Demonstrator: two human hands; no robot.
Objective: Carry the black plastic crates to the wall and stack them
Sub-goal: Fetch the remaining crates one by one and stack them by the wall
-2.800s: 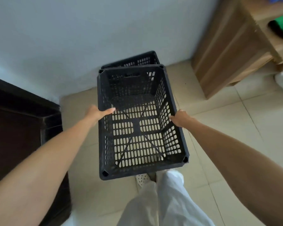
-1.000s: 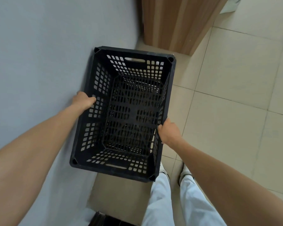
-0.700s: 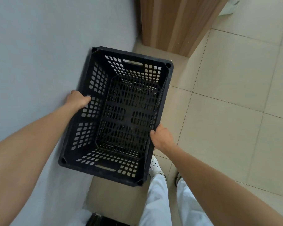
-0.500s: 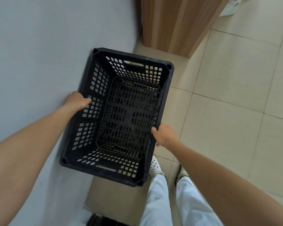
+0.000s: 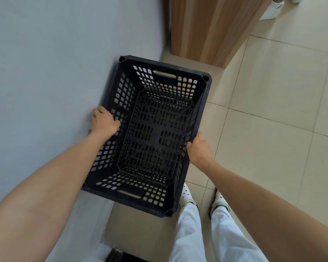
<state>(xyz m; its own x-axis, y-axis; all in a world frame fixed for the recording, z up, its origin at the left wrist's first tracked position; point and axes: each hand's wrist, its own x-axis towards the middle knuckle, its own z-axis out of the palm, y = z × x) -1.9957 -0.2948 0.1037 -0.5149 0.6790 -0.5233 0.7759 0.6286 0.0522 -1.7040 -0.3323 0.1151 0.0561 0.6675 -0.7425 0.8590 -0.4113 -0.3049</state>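
Observation:
A black perforated plastic crate (image 5: 155,129) sits close against the grey wall (image 5: 55,63), its open top facing me. Through its slotted floor I see more dark lattice underneath, which looks like a second crate, though its outline is hidden. My left hand (image 5: 104,122) grips the crate's long rim on the wall side, fingers hooked over the edge. My right hand (image 5: 199,150) holds the opposite long rim, thumb on top.
A wooden cabinet (image 5: 212,27) stands beyond the crate, against the wall. Beige tiled floor (image 5: 273,114) stretches to the right. My white trousers and white shoes (image 5: 186,195) are just below the crate. A dark furniture edge (image 5: 121,256) shows at the bottom.
I turned from facing the wall to standing alongside it, and the crate came down over the one on the floor. In the last second it shifted only slightly; both hands kept their grip.

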